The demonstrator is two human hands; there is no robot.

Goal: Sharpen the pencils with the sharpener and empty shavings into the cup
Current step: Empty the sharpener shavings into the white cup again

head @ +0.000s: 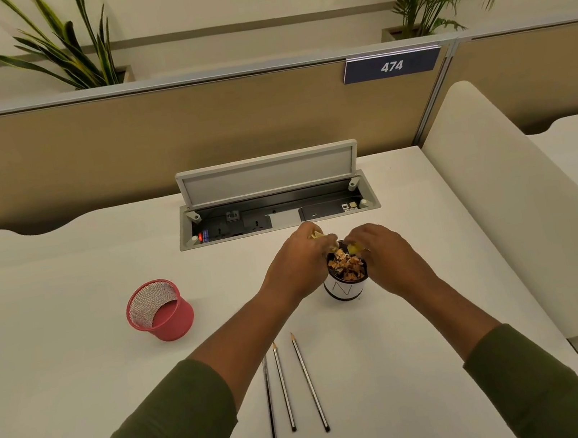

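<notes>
Over the cup (pixel 346 287) of shavings (pixel 348 265) on the counter (pixel 76 366), left hand (pixel 297 266) and right hand (pixel 386 254) each pinch a yellow sharpener piece, mostly hidden; three pencils (pixel 283 386) lie nearer.

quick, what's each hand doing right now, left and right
Left hand: fingers pinch a yellow sharpener piece above the cup.
Right hand: fingers pinch another yellow piece over the cup's shavings.
</notes>
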